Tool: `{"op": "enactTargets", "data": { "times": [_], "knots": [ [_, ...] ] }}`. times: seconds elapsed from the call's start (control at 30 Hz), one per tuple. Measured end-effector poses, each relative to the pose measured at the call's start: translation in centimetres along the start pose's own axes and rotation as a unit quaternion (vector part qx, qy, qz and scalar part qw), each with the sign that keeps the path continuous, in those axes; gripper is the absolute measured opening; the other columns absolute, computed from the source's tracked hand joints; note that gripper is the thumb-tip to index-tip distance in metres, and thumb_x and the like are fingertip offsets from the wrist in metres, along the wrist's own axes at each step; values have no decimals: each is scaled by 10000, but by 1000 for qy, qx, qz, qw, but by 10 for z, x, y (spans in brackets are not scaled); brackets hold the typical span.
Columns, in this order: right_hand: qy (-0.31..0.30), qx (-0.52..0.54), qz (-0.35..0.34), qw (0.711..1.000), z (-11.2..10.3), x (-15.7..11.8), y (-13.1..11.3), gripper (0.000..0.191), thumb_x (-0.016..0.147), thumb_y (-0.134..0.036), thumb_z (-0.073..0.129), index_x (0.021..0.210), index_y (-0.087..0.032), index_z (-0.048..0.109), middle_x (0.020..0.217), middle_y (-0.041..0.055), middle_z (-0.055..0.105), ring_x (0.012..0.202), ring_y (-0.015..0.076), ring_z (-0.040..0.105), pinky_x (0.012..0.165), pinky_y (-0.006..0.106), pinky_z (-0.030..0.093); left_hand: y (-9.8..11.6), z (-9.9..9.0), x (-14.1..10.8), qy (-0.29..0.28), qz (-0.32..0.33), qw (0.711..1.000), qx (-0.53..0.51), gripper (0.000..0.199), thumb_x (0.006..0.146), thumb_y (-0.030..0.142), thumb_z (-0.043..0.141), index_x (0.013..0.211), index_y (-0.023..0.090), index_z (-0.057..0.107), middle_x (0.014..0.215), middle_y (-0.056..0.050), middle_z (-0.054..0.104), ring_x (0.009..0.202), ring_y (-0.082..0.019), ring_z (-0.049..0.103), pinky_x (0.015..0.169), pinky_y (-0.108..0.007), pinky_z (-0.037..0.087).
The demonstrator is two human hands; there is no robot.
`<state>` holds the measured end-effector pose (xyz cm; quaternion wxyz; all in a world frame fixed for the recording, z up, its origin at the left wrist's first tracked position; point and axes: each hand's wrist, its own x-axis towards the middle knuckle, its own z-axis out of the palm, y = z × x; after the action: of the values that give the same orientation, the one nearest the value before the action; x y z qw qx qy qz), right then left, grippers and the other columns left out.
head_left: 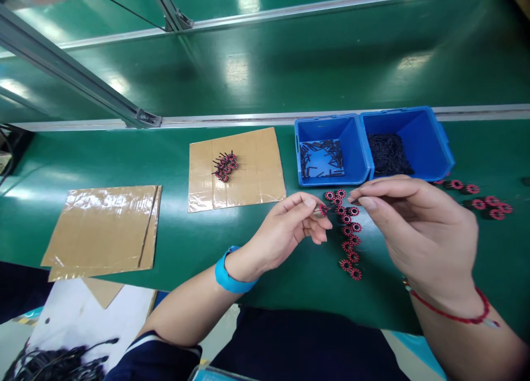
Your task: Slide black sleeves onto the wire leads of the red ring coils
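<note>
1. the left hand (pixel 285 223) pinches one small red-and-black coil (pixel 322 209) between thumb and fingers, the other fingers loosely curled beneath.
2. the right hand (pixel 428 226) has thumb and forefinger pressed together at the tips; whether something slim sits between them, i cannot tell from here.
3. that coil lies left of the right fingertips, near but apart, at about their height; the left hand is on it, so plainly the nearer.
4. it is a squat ring with no real long axis; its fine wires seem to reach rightward, towards the right hand, though they are hard to make out.
5. just beyond and below the gap stands a loose column of coils (pixel 346 232) on the green bench (pixel 290 292), running towards the person.
6. no brand, label or writing is readable anywhere.
</note>
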<state>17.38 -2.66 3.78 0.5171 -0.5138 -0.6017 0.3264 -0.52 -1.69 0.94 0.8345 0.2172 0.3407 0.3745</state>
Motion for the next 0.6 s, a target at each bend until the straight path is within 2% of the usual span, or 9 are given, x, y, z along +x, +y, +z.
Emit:
{"op": "enactTargets", "data": {
  "times": [0.27,0.6],
  "knots": [
    [-20,27,-17,999,4,-3,1,217,880,-97,673,974,-285,726,934,2,726,913,189,678,793,359,519,-2,0,-1,-6,-40,999,18,277,873,413,690,868,152,596,682,-19,709,523,-88,626,545,-199,474],
    [-28,3,-43,999,5,-4,-1,244,875,-95,670,988,-304,725,931,3,737,903,201,684,767,369,524,-2,1,0,-4,-43,999,16,284,870,414,696,857,150,592,684,-26,711,525,-90,630,551,-202,479]
  ]
}}
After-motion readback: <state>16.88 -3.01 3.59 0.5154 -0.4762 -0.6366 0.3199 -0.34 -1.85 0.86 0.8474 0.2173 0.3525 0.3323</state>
